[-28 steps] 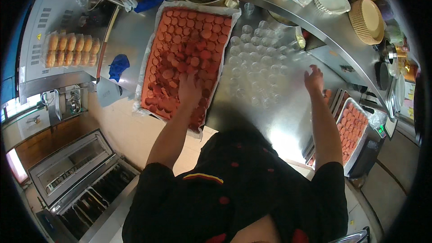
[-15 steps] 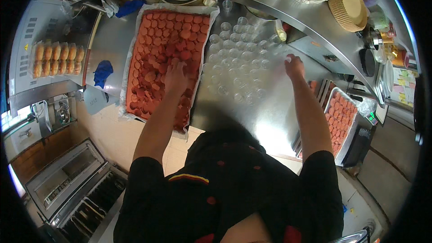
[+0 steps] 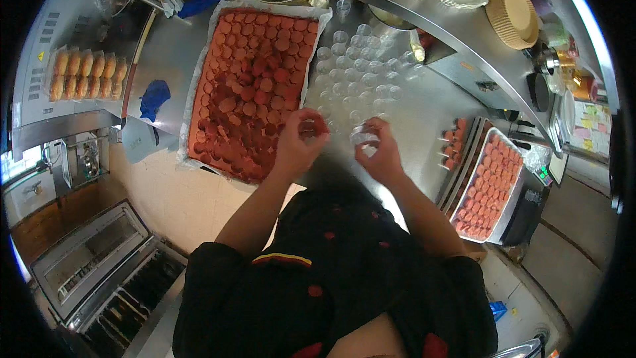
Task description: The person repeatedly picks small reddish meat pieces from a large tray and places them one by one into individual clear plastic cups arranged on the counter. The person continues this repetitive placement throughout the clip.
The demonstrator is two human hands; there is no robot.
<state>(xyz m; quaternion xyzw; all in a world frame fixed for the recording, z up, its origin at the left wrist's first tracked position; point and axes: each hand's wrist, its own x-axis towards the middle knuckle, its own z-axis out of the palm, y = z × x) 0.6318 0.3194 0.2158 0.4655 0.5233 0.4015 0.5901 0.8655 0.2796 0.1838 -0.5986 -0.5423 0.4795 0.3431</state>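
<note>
The steel tabletop [image 3: 421, 122] bore the cut red cake sheet [image 3: 245, 96] along its left side, the sheet's lower end reaching the near edge. Clear cups [image 3: 358, 65] stood crowded across the middle. Close to the near edge, the right hand [image 3: 384, 157] pinched what looked like a clear plastic cup [image 3: 361, 137]; the left hand's [image 3: 303, 147] thumb and finger closed round a dark red piece [image 3: 309, 127]. Squeezing might have crumbled that piece; a low wrist might have toppled nearby cups.
</note>
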